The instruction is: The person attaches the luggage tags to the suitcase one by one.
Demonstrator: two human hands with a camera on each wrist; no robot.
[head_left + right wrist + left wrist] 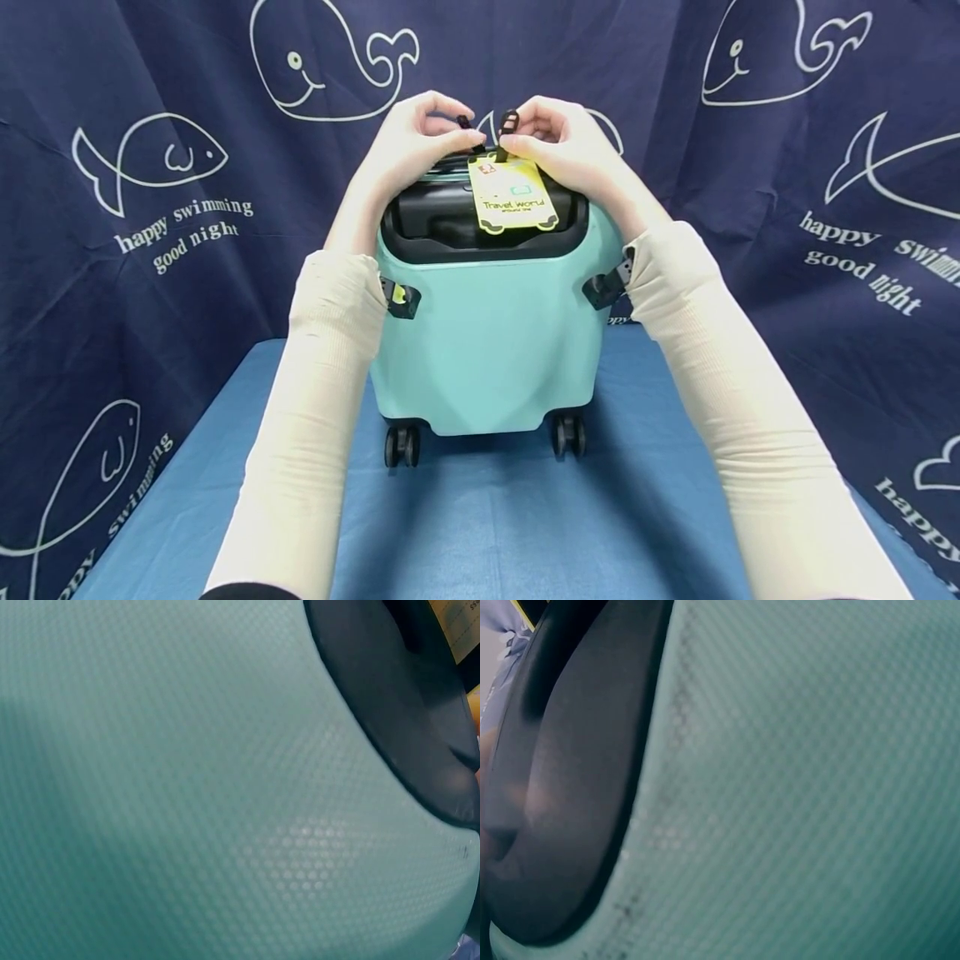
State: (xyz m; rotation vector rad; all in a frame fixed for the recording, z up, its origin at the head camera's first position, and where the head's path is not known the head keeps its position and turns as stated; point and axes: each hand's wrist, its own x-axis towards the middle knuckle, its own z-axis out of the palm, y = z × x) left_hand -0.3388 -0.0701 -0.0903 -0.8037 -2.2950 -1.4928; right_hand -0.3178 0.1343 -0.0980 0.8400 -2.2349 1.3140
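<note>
A mint-green suitcase (491,342) stands upright on its wheels, its black recessed top panel (431,218) facing me. Over that panel hangs a yellow luggage tag (517,197) printed "Travel World", with a black strap (509,125) at its upper edge. My left hand (411,143) pinches one end of the strap between thumb and fingers. The buckle end is pinched by my right hand (566,148), close beside the left. In the left wrist view the textured shell (802,780) fills most of the picture. Part of the tag (459,626) shows at the right wrist view's top corner.
Blue cloth (480,533) covers the table under the suitcase wheels (402,447). A dark blue curtain (172,75) with white whale and fish drawings hangs behind and at both sides. Black wrist straps (606,285) sit close to the suitcase's sides.
</note>
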